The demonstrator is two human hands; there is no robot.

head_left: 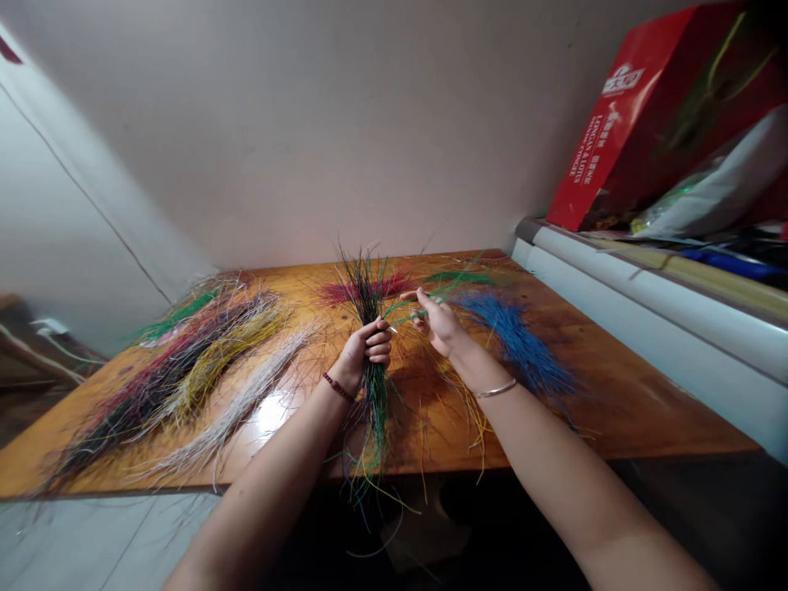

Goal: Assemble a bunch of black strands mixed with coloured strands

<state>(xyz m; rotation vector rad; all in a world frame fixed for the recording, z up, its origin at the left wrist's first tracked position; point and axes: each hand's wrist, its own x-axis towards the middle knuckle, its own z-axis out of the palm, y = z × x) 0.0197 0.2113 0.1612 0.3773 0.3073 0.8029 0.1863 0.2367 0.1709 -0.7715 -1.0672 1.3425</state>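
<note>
My left hand (369, 345) is closed round the middle of an upright bundle of thin, wire-like strands (364, 283). Above the fist the bundle is mostly black. Below it, green strands (377, 410) hang down with some blue and yellow ones past the table's front edge. To its right, my right hand (438, 322) has its fingers bent round a few loose green strands (400, 307), which run from beside the bundle toward the upper right. The fingertips are partly blurred.
On the wooden table (406, 443) lie piles of strands: white (246, 394), yellow (231, 349), dark and red at left, crimson (332, 290) behind, blue (520, 336) at right. Along the right side stand a long white roll (646, 320) and a red box (621, 107).
</note>
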